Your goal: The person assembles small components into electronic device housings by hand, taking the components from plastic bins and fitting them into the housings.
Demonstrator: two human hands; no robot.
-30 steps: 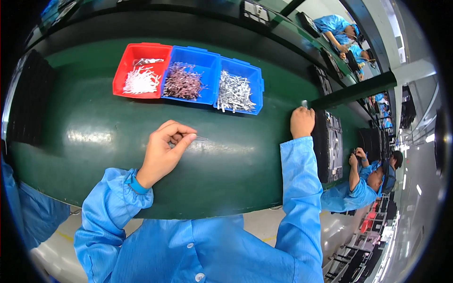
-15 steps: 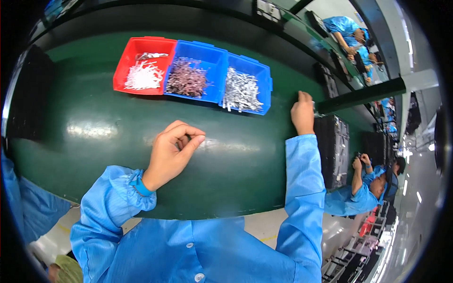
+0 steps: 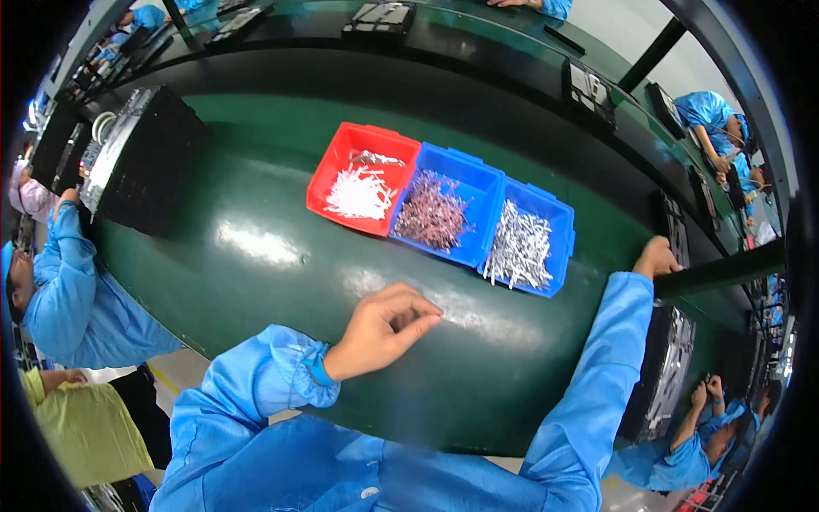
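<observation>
My left hand (image 3: 382, 331) hovers over the green tabletop (image 3: 281, 294), its thumb and forefinger pinched together. Whatever lies between those fingertips, if anything, is too small to make out. At the table's right side, my right hand (image 3: 657, 258) reaches out beside a dark post (image 3: 721, 271), close to a flat black unit (image 3: 672, 224); its fingers are mostly hidden. Three joined bins stand ahead of my hands. A red bin (image 3: 320, 183) holds thin white pieces (image 3: 362, 193). The middle blue bin (image 3: 479, 183) contains brownish leaded parts (image 3: 432, 212), and the right blue bin (image 3: 559, 235) silvery-white slim pieces (image 3: 519, 247).
Black stacked units stand at the table's left end (image 3: 145, 162) and right side (image 3: 657, 371). A dark raised ledge (image 3: 478, 77) with further flat units runs along the back. Co-workers in blue sit at left (image 3: 72, 290) and right (image 3: 691, 452); a person in yellow-green (image 3: 90, 435) is at lower left.
The view has swung left, so bins and hands appear farther right and lower. My left hand keeps its pinch; my right hand stays by the post, reaching slightly farther behind it.
</observation>
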